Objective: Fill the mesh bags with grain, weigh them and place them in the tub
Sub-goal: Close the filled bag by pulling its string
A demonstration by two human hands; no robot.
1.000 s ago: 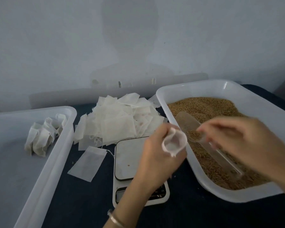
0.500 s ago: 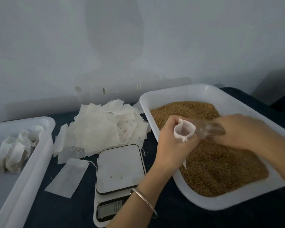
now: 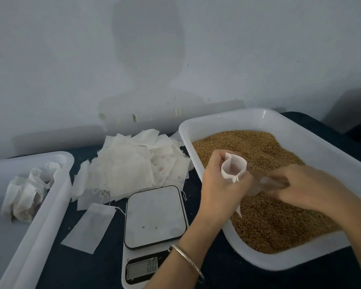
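My left hand (image 3: 219,184) grips a white mesh bag (image 3: 233,167) with its mouth held open, over the near-left part of the grain tray (image 3: 258,117). My right hand (image 3: 306,188) holds a clear plastic scoop (image 3: 265,183) low in the brown grain (image 3: 269,215), just right of the bag. A white scale (image 3: 154,215) stands in front of the bag pile, its plate bare. At the left, a white tub (image 3: 50,205) contains several filled bags (image 3: 27,195).
A heap of empty mesh bags (image 3: 138,161) lies behind the scale, and one flat bag (image 3: 90,226) lies to its left on the dark table. A pale wall rises right behind the table.
The scoop has come away from the bag's mouth and dropped into the grain. My left hand still holds the bag open over the tray. The camera shifted a little.
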